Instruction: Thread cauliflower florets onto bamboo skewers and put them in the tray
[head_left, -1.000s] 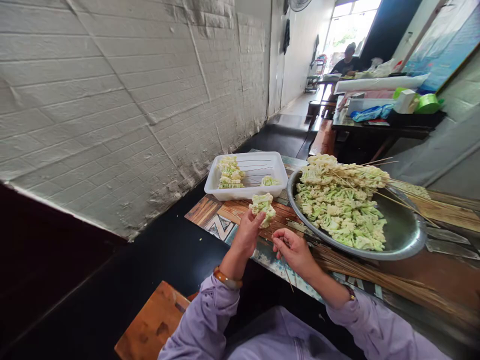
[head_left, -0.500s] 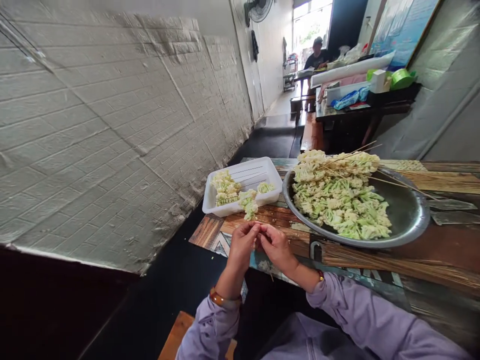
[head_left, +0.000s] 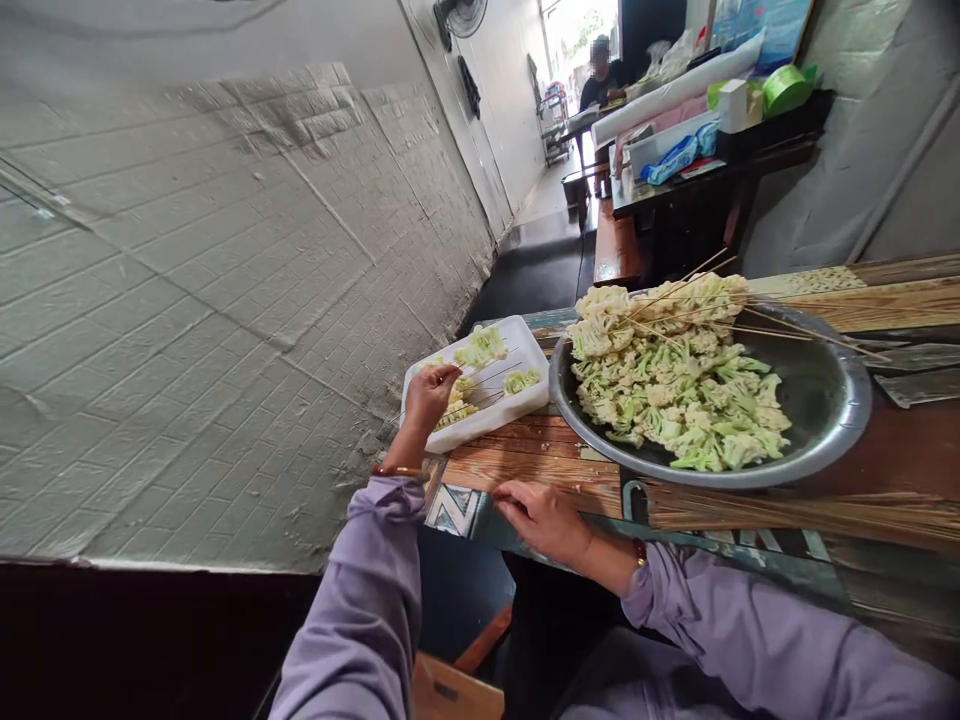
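My left hand point(head_left: 431, 397) is closed in a pinch over the near left side of a white plastic tray point(head_left: 487, 432). Just beyond its fingertips is a cauliflower skewer point(head_left: 481, 346), its pale green florets above the tray; the grip on the stick is partly hidden by the fingers. Beneath this hand lie more skewered florets point(head_left: 456, 408), and another cauliflower piece point(head_left: 520, 381) rests at the tray's right side. My right hand point(head_left: 546, 518) is at the table's front edge, fingers curled together with the thumb, with nothing visible in them.
A wide metal basin point(head_left: 821, 440) heaped with cauliflower florets point(head_left: 675, 390) stands to the right, with finished skewers across its top. Loose bamboo sticks point(head_left: 795, 515) lie along the front. A wall point(head_left: 262, 280) runs close on the left. A person point(head_left: 600, 80) sits far back.
My hands have parted. The left has carried the cauliflower skewer forward and left over the tray, while the right stays near the table edge, slightly lower. The view has shifted a little.
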